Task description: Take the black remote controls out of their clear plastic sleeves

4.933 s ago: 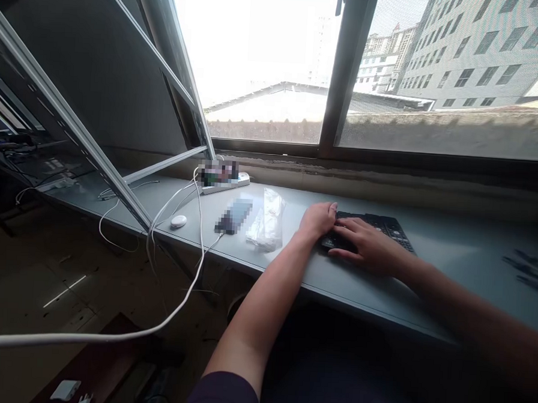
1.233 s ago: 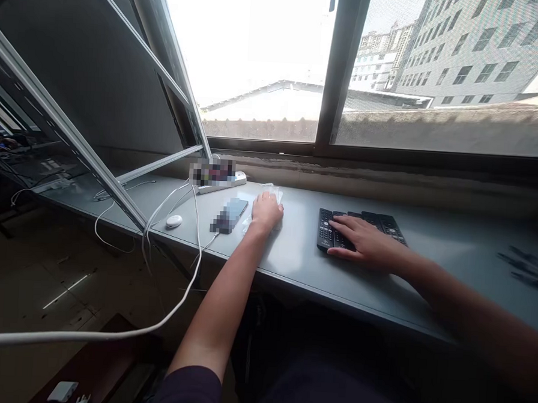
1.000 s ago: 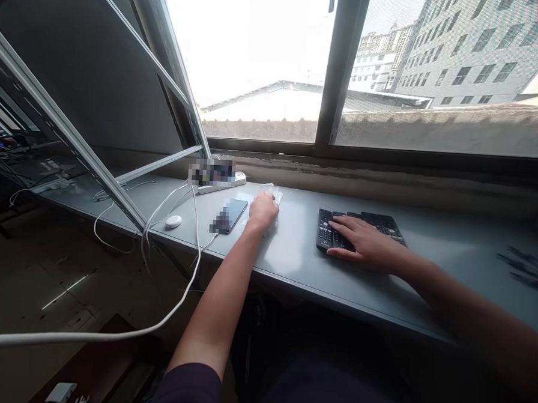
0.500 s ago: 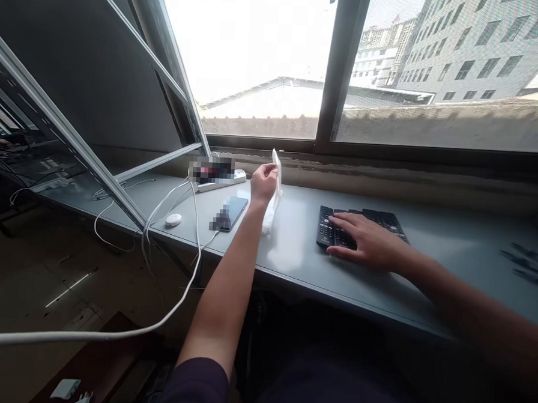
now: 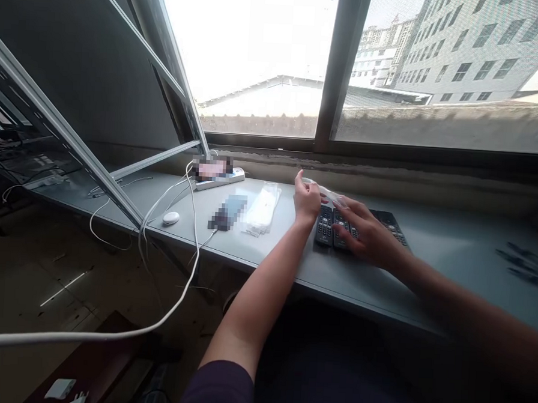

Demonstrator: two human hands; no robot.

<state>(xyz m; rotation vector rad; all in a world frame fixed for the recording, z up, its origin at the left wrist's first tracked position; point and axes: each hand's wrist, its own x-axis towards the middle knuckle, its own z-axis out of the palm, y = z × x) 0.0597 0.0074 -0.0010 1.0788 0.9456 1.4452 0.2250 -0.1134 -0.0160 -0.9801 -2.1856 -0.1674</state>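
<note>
My surroundings looked like a workshop: a long surface (image 5: 450, 265) under a window (image 5: 262, 63), metal framing (image 5: 73, 144), power strip (image 5: 222, 181), lined-up remotes (image 5: 324, 229).

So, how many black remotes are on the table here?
At least 4: two remotes at the row's left end, two remotes at its right end, past the right hand. That hand hides part of the row, so more are possible.

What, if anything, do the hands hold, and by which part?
A thin translucent plastic bag: the left hand holds one end; the right hand touches the other, its grip unclear.
</note>
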